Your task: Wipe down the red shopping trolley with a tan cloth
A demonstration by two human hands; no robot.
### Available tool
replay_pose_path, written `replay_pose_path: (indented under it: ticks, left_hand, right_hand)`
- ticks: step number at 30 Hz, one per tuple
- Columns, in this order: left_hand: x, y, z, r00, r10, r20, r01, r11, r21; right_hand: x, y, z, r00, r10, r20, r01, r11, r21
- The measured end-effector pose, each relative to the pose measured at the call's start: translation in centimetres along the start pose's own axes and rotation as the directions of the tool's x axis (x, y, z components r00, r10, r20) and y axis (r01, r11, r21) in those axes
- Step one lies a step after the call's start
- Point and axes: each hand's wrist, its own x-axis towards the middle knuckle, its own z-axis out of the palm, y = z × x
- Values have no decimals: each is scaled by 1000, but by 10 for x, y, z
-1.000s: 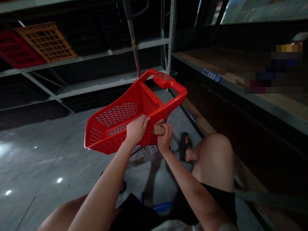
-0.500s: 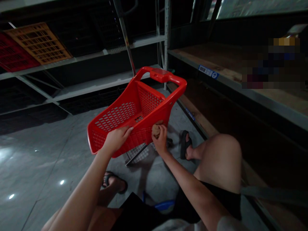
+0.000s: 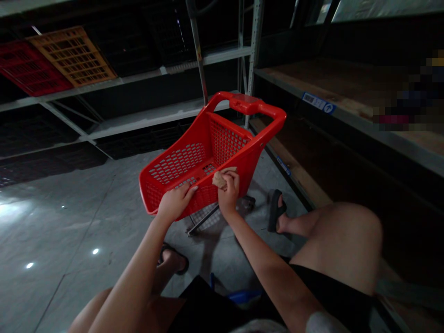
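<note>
A red plastic shopping cart (image 3: 250,167) with perforated walls stands in front of me, its handle at the far right end. My left hand (image 3: 176,201) is closed over the near top rim, fingers on the inner side and thumb along the edge. In my right hand (image 3: 229,193) is a crumpled tan cloth (image 3: 219,180), pressed to the outside of the near wall just under the rim. Part of the cloth is hidden behind my fingers. No goods show inside the basket.
Metal racks at the back left hold a red crate (image 3: 33,69), a yellow crate (image 3: 74,58) and dark crates. A wooden shelf (image 3: 294,76) with blue labels runs along my right. Something blue (image 3: 244,296) lies below me, between my legs.
My right hand has moved the cloth up and leftward along the cart's near wall, closer to the rim. My left hand keeps its hold. The whole view has shifted slightly.
</note>
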Motion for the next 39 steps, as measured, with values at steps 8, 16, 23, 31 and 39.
replay_pose_path:
  ticks: [8,16,23,31,39]
  left_hand:
    - [0,35,-2,998,-36,-56,35,999,-26]
    - [12,37,5,998,63,30,-47,925,-378]
    - [-20,-8,0,968,192,162,-75,836,-544]
    - [-54,-14,15,996,-74,45,80,988,-136]
    - [-52,0,23,992,-119,-49,114,990,-82]
  right_hand:
    - [-69,16,16,965,262,27,-262,965,1]
    - [14,-37,-2,989,139,-56,-132,986,102]
    - [-82,3,-1,917,399,12,-399,916,38]
    - [-62,-30,-1,899,435,48,-437,895,88]
    - [-73,-55,1,965,260,31,-262,959,112]
